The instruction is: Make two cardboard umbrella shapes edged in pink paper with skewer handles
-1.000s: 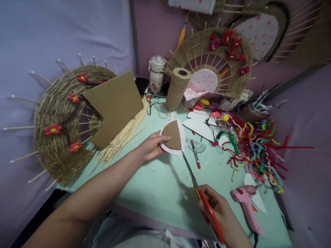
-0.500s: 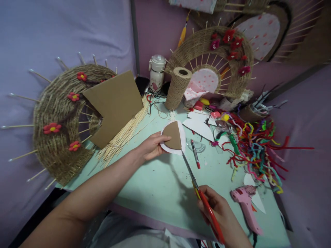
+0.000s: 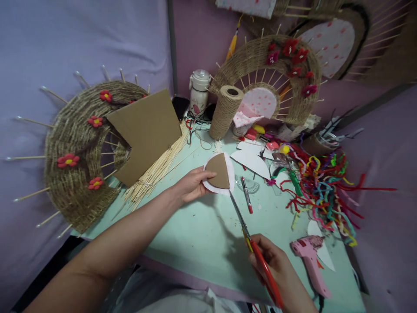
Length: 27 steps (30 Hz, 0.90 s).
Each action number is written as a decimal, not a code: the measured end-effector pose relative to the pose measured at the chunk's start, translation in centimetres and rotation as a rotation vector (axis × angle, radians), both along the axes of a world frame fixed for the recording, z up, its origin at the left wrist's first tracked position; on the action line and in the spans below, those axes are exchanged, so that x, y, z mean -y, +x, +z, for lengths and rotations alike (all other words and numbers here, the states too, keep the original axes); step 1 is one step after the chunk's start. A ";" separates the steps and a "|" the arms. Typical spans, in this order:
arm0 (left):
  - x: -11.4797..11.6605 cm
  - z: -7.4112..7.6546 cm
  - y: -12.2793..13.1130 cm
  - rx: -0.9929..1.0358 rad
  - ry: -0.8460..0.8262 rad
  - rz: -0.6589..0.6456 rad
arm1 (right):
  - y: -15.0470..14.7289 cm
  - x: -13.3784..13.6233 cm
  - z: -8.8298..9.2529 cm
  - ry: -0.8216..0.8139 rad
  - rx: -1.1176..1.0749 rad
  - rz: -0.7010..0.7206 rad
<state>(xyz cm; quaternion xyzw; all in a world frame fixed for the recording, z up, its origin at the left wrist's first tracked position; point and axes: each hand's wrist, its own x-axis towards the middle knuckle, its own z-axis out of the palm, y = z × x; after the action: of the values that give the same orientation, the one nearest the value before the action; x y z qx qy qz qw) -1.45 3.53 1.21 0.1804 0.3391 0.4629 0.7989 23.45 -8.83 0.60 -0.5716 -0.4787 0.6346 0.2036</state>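
My left hand pinches a brown cardboard wedge glued on a white backing piece, held just above the mint-green table. My right hand is closed on the red handles of long scissors. The scissor blades point up and left, their tips meeting the lower right edge of the white backing.
A jute-woven arch with red flowers and a cardboard sheet lean at the left, bamboo sticks beside them. A twine spool, a second woven arch, a red pen, pipe cleaners and a pink glue gun crowd the right.
Hardly anything differs: both hands keep their hold and the scissors stay at the backing's edge. The view has shifted very slightly.
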 end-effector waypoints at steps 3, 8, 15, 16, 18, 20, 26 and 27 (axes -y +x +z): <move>0.0 0.1 0.0 -0.002 -0.008 0.003 | -0.1 0.0 0.2 -0.016 -0.015 -0.010; 0.1 0.1 0.0 -0.020 -0.014 0.006 | -0.5 -0.3 1.1 -0.063 0.013 -0.032; -0.1 -0.1 -0.1 -0.022 0.002 0.022 | 0.0 0.0 0.9 -0.028 0.033 -0.047; -0.2 -0.1 -0.2 -0.022 0.010 0.032 | 0.1 0.1 0.7 -0.018 0.032 -0.053; -0.2 0.0 -0.4 -0.025 0.027 0.045 | 0.5 0.3 0.4 0.020 0.052 -0.084; -0.2 0.1 -0.5 -0.031 0.044 0.046 | 1.1 0.2 0.2 0.091 0.122 -0.154; 0.0 -0.2 -0.5 -0.061 0.085 0.010 | 3.3 -1.0 -0.8 0.347 0.688 -0.286; 0.0 -0.3 -0.4 -0.070 0.094 -0.004 | 3.5 -1.1 -1.0 0.365 0.777 -0.273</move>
<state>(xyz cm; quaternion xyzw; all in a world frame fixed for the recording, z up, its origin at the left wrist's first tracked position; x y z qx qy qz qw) -1.87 3.51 0.95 0.2344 0.3444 0.4701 0.7781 26.93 -7.72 -0.40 -0.7801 -0.5440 0.2453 0.1878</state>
